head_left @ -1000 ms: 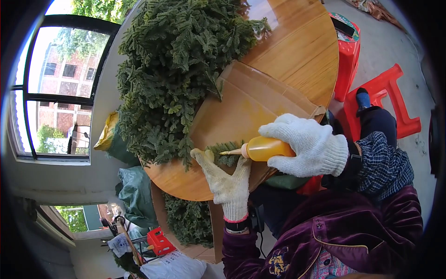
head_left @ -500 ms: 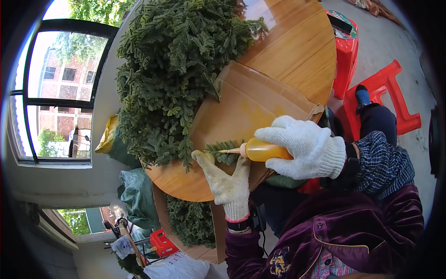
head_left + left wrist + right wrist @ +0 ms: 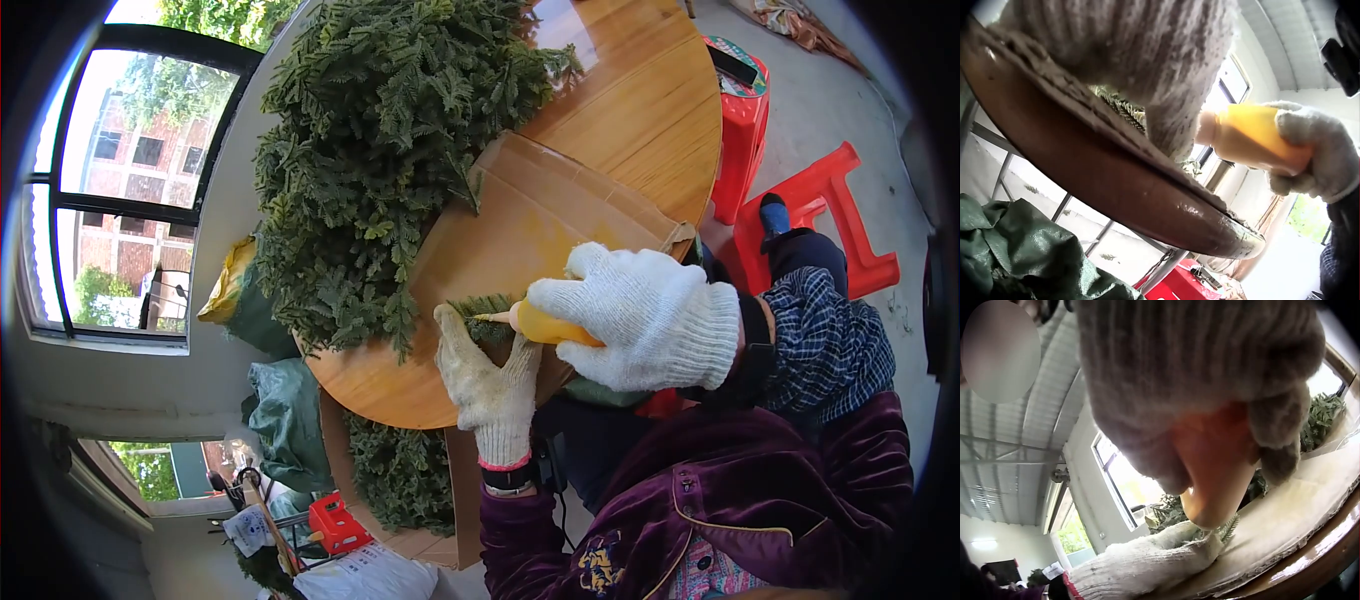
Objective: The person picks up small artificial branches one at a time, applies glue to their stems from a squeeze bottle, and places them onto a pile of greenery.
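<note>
Round wooden surface (image 3: 640,90), brown cardboard sheet (image 3: 470,250) atop. White-gloved right hand (image 3: 645,315), fingers clamped on yellow squeeze bottle (image 3: 550,328); I'd grip its likely soft body gently. Small green needled sprig (image 3: 480,304), probably light, springy, between parted fingers of white-gloved left hand (image 3: 485,385).
</note>
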The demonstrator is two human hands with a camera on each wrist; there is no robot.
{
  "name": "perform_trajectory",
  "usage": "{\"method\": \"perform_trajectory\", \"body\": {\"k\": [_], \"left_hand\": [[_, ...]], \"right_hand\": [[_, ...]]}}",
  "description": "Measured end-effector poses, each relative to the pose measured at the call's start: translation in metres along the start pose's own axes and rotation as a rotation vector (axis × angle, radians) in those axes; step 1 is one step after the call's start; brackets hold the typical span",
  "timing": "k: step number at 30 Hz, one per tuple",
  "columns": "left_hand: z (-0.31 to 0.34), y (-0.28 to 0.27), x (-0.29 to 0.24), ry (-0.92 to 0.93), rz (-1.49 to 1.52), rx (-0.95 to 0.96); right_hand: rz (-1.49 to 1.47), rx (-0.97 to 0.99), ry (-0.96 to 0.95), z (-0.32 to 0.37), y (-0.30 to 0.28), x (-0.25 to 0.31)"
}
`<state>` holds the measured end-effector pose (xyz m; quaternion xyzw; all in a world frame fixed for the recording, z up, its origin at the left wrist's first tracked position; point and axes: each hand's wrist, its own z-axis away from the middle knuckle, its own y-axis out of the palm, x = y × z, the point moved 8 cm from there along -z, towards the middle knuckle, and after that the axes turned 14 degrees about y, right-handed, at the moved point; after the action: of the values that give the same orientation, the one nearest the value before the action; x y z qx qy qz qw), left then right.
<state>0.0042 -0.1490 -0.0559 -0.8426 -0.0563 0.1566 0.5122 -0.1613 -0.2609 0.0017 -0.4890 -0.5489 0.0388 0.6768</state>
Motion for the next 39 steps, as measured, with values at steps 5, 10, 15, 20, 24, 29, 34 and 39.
{"method": "perform_trajectory", "body": {"k": [5,10,15,20,24,29,34,39], "left_hand": [[-0.002,-0.004,0.017,0.063,0.051,0.127],[-0.017,-0.01,0.036,-0.101,0.271,0.158],[-0.029,-0.012,0.025,-0.161,0.005,0.43],[-0.035,-0.009,0.031,-0.161,-0.034,0.494],[-0.036,-0.012,0.029,-0.14,-0.066,0.505],[-0.036,-0.015,0.026,-0.236,-0.054,0.543],[-0.035,-0.014,0.028,-0.248,-0.01,0.529],[-0.033,-0.006,0.034,-0.237,-0.036,0.528]], "right_hand": [[0.017,0.006,0.015,0.0,-0.002,-0.006],[0.021,0.005,0.042,-0.002,-0.005,-0.005],[0.039,0.027,0.045,-0.002,-0.007,-0.001],[0.078,0.06,0.042,-0.006,-0.007,0.001],[0.081,0.055,0.054,-0.006,-0.015,0.001],[0.117,0.102,0.076,-0.008,-0.019,-0.002],[0.086,0.085,0.104,0.0,-0.027,-0.009],[0.038,0.053,0.1,0.007,-0.027,-0.017]]}}
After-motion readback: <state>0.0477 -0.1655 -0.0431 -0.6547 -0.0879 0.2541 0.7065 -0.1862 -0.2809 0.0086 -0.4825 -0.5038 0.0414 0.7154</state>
